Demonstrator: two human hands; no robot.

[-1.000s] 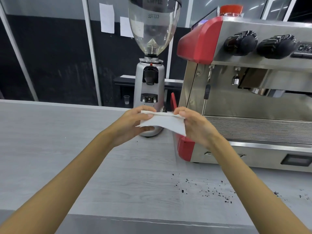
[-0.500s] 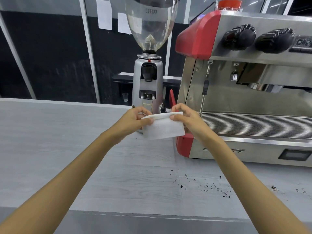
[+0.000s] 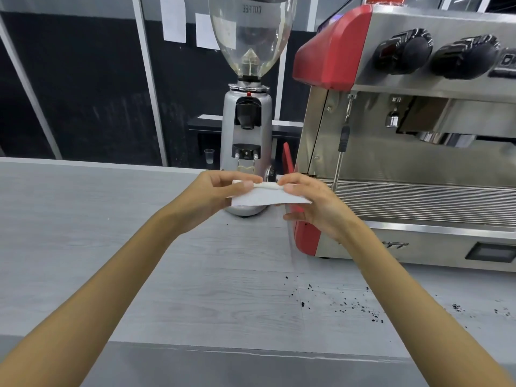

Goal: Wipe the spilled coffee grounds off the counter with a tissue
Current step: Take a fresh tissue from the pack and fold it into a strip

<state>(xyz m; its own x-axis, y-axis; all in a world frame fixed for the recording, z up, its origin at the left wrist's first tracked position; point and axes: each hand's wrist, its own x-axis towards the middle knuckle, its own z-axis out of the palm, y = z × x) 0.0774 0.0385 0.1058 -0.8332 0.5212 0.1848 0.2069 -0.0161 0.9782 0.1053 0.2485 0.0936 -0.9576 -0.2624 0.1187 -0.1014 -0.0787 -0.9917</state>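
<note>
A white tissue (image 3: 265,196) is stretched between both hands, held in the air above the counter in front of the grinder. My left hand (image 3: 215,196) pinches its left end and my right hand (image 3: 312,202) pinches its right end, with a fold along the top edge. Dark coffee grounds (image 3: 343,303) lie scattered on the grey wood-grain counter (image 3: 195,289), below and to the right of the hands, partly under my right forearm. More specks (image 3: 458,307) lie further right.
A silver coffee grinder (image 3: 247,129) with a clear hopper stands behind the hands. A red and steel espresso machine (image 3: 405,135) fills the right side, with its steam wand (image 3: 342,146) hanging down. The counter's front edge (image 3: 251,351) runs close to me.
The tissue has been folded narrower, its lower flap brought up, and both hands now pinch the top fold closer together. The view has shifted slightly downward.
</note>
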